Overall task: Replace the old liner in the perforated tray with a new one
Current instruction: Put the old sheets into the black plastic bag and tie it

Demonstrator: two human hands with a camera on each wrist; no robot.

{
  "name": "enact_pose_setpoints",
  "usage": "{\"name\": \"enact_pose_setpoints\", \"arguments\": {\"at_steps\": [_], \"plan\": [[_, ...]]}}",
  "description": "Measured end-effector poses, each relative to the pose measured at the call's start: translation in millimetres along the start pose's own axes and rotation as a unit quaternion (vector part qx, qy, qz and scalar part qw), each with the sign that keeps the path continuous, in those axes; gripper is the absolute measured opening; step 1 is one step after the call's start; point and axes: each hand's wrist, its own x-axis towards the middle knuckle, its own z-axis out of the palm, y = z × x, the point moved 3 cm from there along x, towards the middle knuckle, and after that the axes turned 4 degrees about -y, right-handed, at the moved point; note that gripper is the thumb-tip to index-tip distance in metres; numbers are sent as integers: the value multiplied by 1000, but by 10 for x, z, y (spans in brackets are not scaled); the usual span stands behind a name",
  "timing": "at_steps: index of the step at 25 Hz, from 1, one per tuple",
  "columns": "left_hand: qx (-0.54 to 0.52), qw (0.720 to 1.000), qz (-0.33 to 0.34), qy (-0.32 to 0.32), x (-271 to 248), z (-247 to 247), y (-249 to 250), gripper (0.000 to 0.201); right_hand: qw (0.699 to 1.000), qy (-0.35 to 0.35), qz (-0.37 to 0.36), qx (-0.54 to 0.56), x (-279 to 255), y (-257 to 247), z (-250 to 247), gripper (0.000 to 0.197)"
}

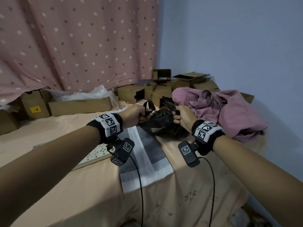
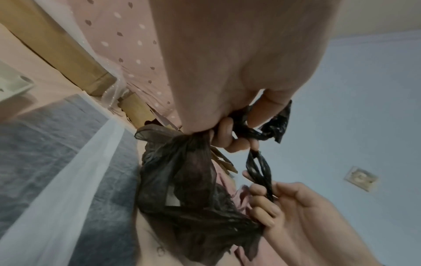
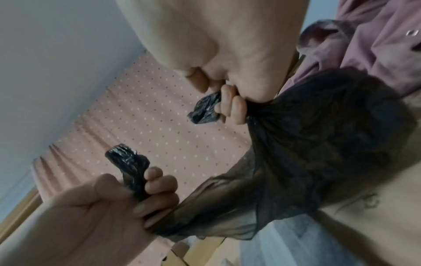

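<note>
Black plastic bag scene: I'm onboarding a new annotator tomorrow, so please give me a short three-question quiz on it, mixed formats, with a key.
1. True or false: only the left hand grips the black bag.
2. Multiple choice: the grey-and-white liner sheet lies (A) inside a cardboard box, (B) flat on the bed between the forearms, (C) under the purple cloth.
3. Fill in: the perforated tray sits below the ____ forearm in the head view.

Key: 1 false, the right hand grips its other handle too; 2 B; 3 left.
</note>
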Motion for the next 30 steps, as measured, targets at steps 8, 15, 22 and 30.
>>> {"name": "enact_pose_setpoints", "arguments": {"at_steps": [8, 15, 22, 30], "plan": [[26, 999, 35, -7, 25, 194, 122, 24, 994, -69, -82, -26, -73, -28, 364, 22], [12, 994, 40, 97, -2, 236, 124, 21, 993, -86, -68, 31, -120, -6, 462, 20], [-52, 989, 47, 129, 62, 190, 40, 15, 986, -160, -32, 35, -200, -35, 477, 18], [-35, 982, 92, 161, 169, -47, -54, 3, 812, -70, -348, -463, -403, -460, 414, 52]]}}
